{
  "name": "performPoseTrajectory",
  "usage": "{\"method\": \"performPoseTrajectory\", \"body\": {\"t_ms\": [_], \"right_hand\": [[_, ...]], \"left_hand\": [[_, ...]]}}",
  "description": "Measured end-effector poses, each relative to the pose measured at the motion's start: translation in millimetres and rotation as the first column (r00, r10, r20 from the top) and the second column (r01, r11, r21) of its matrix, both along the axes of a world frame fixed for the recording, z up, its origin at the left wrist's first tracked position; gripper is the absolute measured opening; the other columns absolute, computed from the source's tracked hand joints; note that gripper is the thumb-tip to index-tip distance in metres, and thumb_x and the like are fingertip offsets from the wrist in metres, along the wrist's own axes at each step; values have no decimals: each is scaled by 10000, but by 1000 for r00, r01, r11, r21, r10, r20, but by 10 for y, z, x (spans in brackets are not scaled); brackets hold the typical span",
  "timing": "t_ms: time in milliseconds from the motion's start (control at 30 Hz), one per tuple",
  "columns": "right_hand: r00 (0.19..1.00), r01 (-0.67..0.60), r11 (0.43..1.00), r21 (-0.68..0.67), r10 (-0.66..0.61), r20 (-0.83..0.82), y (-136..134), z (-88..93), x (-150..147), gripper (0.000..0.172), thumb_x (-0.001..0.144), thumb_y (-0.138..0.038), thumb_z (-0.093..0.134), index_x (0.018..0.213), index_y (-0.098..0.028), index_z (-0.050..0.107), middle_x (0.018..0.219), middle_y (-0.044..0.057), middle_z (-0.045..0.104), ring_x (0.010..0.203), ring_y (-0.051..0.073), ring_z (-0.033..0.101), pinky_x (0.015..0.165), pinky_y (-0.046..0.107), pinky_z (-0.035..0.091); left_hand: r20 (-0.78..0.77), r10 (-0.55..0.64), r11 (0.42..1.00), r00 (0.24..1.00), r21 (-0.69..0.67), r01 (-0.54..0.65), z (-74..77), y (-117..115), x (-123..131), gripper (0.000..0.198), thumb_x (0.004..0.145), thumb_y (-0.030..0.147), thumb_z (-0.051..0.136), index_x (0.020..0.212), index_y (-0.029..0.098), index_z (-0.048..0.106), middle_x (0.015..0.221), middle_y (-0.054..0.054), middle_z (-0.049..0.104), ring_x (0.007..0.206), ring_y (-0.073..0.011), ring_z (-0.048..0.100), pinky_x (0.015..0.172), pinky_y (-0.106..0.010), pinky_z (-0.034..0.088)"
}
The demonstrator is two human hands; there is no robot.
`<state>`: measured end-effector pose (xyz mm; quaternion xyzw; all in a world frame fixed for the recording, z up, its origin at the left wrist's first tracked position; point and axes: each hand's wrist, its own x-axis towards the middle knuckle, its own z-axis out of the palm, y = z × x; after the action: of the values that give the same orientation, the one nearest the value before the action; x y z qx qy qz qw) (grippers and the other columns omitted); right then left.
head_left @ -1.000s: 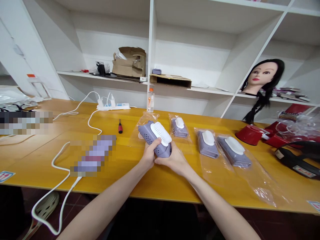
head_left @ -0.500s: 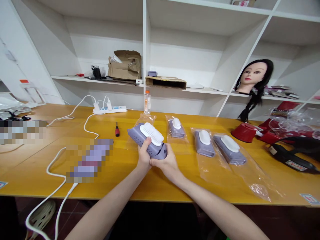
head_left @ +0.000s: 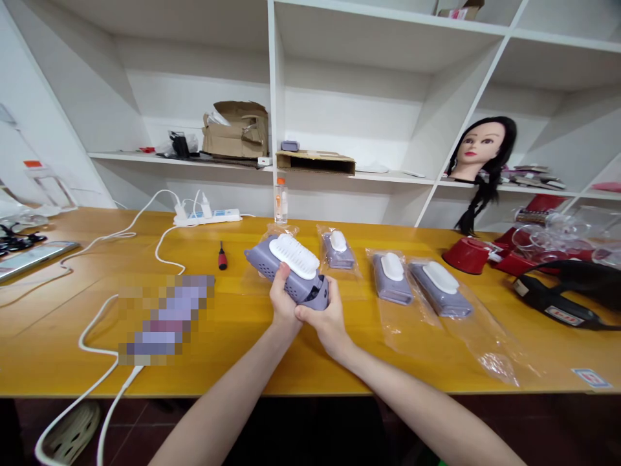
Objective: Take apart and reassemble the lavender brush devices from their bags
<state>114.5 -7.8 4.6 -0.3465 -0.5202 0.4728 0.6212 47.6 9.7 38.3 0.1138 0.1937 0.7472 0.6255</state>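
My left hand (head_left: 282, 301) is wrapped round the body of a purple brush-like device (head_left: 295, 286), its thumb on the perforated side. A white bristled pad (head_left: 294, 255) faces up on the device. My right hand (head_left: 330, 320) grips the purple end piece (head_left: 318, 299) at the near right end. A dark gap shows between that end piece and the body. Both hands hold the device tilted above the table, with their heels close together. Part of my fingers is hidden behind it. Under and behind it lies clear plastic film (head_left: 281, 230).
Several similar bagged devices (head_left: 392, 281) lie to the right. A red-and-black screwdriver (head_left: 222, 257), a blurred-out phone-like item (head_left: 169, 317) with white cables and a power strip (head_left: 208, 217) are on the left. Red stands (head_left: 466, 255) and a black headband-like item (head_left: 553, 301) sit far right.
The gap between the end piece and the body of the device has widened and shows more dark inside. The whole view has shifted slightly.
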Motion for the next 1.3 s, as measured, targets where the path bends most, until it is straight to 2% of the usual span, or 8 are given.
{"method": "performPoseTrajectory", "body": {"t_ms": [200,433,600,700,800,933,1100,1300], "right_hand": [[998,39,994,105,-44,47,-39,44,15,594,527,-357,769,998,-235,427,936,5,556,874,188,544,785,317,450],[989,87,990,112,-99,113,-54,42,-32,570,566,-376,744,1014,-240,417,928,10,564,851,181,551,768,309,458],[982,45,997,58,-55,180,16,85,-18,615,542,-351,752,1044,-238,415,1003,24,567,911,193,556,796,319,458],[952,38,999,17,-41,304,81,147,44,646,529,-325,763,1074,-236,427,1050,27,567,956,203,548,824,336,447],[921,52,999,-9,-44,388,156,161,115,677,526,-350,773,1093,-217,428,1059,42,578,964,214,551,836,357,439],[908,-29,998,-49,47,416,239,132,174,707,499,-367,794,1093,-189,455,1049,64,604,955,225,568,831,372,444],[914,-91,985,-149,142,380,268,142,200,715,452,-301,813,1091,-189,513,978,51,637,889,215,600,785,366,475],[926,-8,995,-95,44,375,272,113,205,693,439,-262,801,1070,-181,526,943,33,639,845,193,599,753,346,485]], "left_hand": [[-36,38,998,999,48,-36,50,-77,28,467,698,514,531,967,148,637,763,-80,670,735,-243,650,701,-346,505],[-109,116,989,987,103,-105,18,-72,14,517,734,600,449,993,192,635,880,-90,686,932,-291,632,767,-361,505],[-137,84,995,987,72,-75,-7,9,-51,463,704,515,531,995,168,625,824,-83,687,944,-298,632,791,-376,505],[-195,43,999,980,27,-39,-21,80,-137,433,659,415,629,1013,167,604,850,-64,687,919,-267,642,809,-358,502],[-180,60,998,982,10,-59,-4,140,-217,415,647,342,677,1017,173,593,911,-57,688,884,-222,650,836,-334,494],[-162,63,998,985,5,-63,22,200,-226,348,688,375,653,972,179,608,884,-47,690,841,-204,658,827,-328,502],[-251,84,996,964,6,-86,-1,254,-137,251,655,329,688,848,177,635,743,-16,685,776,-189,669,767,-273,521],[-245,98,995,965,38,-91,48,291,-82,198,665,303,667,805,167,632,717,-19,678,809,-209,667,773,-288,521]]}}
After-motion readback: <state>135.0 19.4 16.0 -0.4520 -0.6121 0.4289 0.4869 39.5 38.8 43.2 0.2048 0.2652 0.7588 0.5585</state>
